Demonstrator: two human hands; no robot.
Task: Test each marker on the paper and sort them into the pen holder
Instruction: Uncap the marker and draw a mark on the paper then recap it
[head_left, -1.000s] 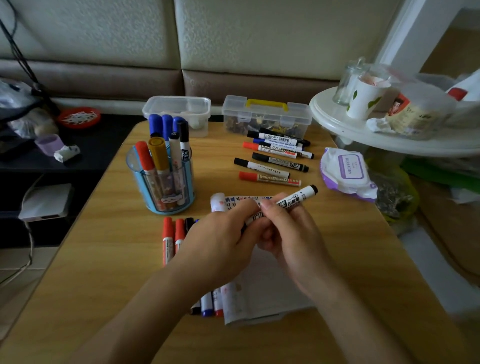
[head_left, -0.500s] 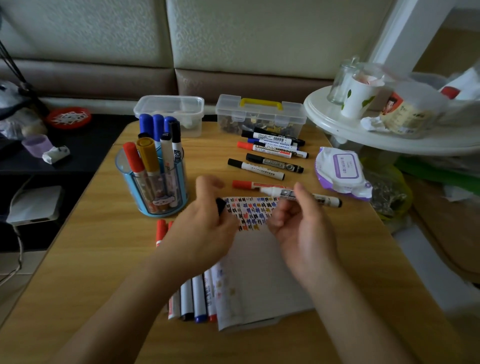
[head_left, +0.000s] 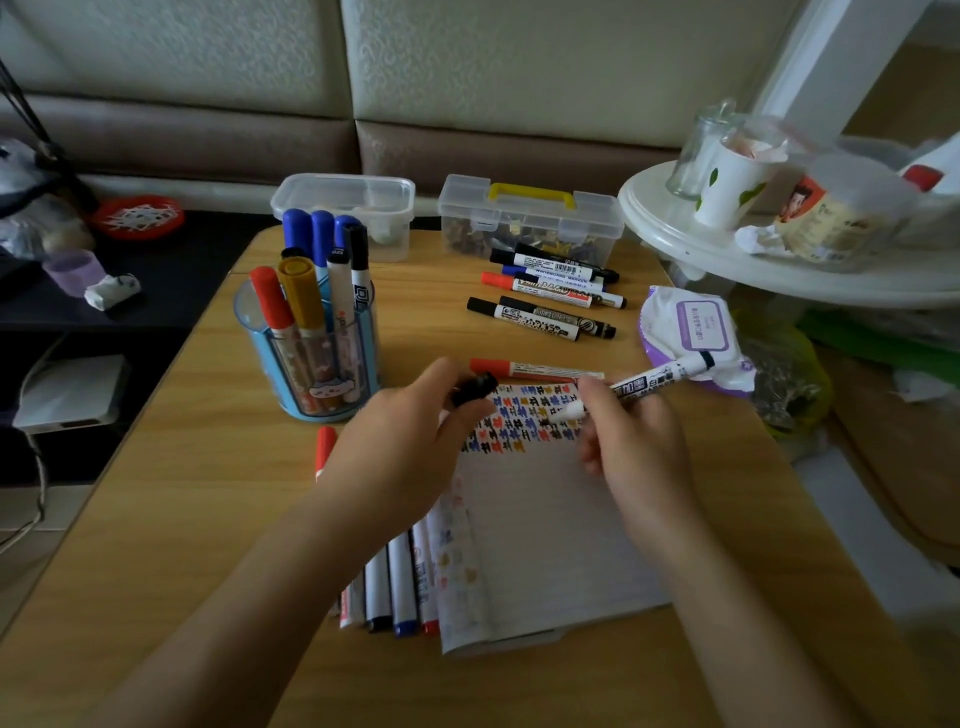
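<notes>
Grips with the right hand (head_left: 634, 447) a slim white marker (head_left: 652, 380), fingers curled round the printed barrel, the uncapped end pointing down-left over the paper (head_left: 545, 519); cannot tell whether the tip touches the sheet. Pinches with the left hand (head_left: 410, 436) a small black cap (head_left: 471, 388) between thumb and fingers, just above the top left corner of the sheet.

On the paper, thin and white, a band of small blue, red, black and orange marks along the top edge, right under the marker end. Just behind that edge, a red-capped marker (head_left: 535, 370) lying flat. Beside the left edge of the sheet and partly under the left forearm, a row of markers (head_left: 395, 582) side by side, smooth white barrels.

Further back left, a round pen holder (head_left: 311, 374) of clear blue plastic, with upright markers in red, yellow, blue and black caps. Further back right, loose markers (head_left: 550, 291) lying in a small heap. Behind them, a clear lidded box (head_left: 343, 208) and a clear case (head_left: 530, 223) with a yellow handle. At the right edge, a soft wipes pack (head_left: 691, 327) with purple label.

Under everything, a counter (head_left: 156, 519) of light wood grain, matte. To the right, a round white shelf (head_left: 779, 265) with a paper cup (head_left: 732, 187) and a glass jar (head_left: 701, 150). Behind, padded panels (head_left: 467, 78), cream above and brown below.
</notes>
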